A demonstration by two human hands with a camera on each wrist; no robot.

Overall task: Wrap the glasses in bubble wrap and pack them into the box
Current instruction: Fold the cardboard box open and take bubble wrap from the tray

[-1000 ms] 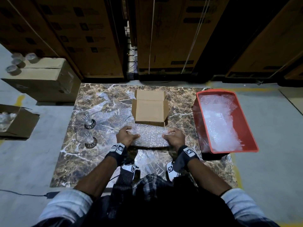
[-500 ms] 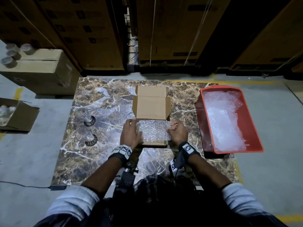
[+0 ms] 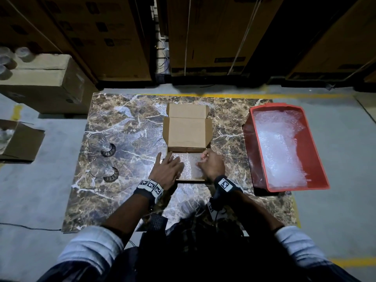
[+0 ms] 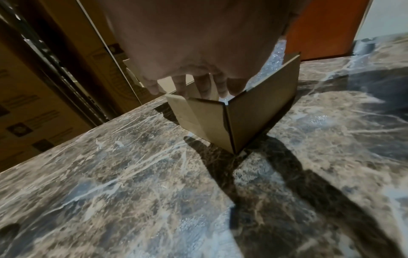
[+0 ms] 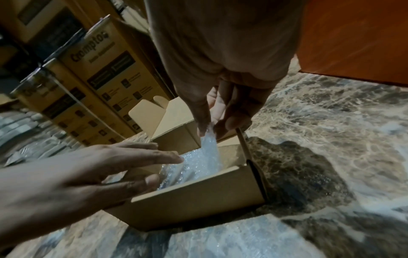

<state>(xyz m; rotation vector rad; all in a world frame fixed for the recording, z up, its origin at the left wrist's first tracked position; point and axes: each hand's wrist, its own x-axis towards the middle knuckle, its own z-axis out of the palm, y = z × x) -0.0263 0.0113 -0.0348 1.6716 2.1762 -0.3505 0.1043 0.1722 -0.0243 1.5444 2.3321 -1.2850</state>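
The clear, shiny sheet of bubble wrap lies inside the small open brown cardboard box at the middle of the brown marble-patterned table. One corner of the sheet stands up at the box's right side. The right hand pinches that raised corner between thumb and fingers, as the right wrist view shows; its grip is closed on the sheet. The left hand has its fingers straight and spread over the left part of the sheet, with nothing held. Whether these fingers press the sheet or only hover above it I cannot tell, because the view is dark there.

Two clear stemmed glasses lie on their sides near the left edge of the table, well apart from the box, not yet wrapped. A red plastic tray with more bubble wrap stands at the right of the table.

I judge that the sheet is being laid as a lining, so the packing is at an early stage. The risk is that the pinched corner springs up once it is let go and the lining bunches, leaving the box floor bare under a glass. Also the light box may slide on the smooth table if the pressing is uneven. The glasses near the edge could roll if an arm knocks them.
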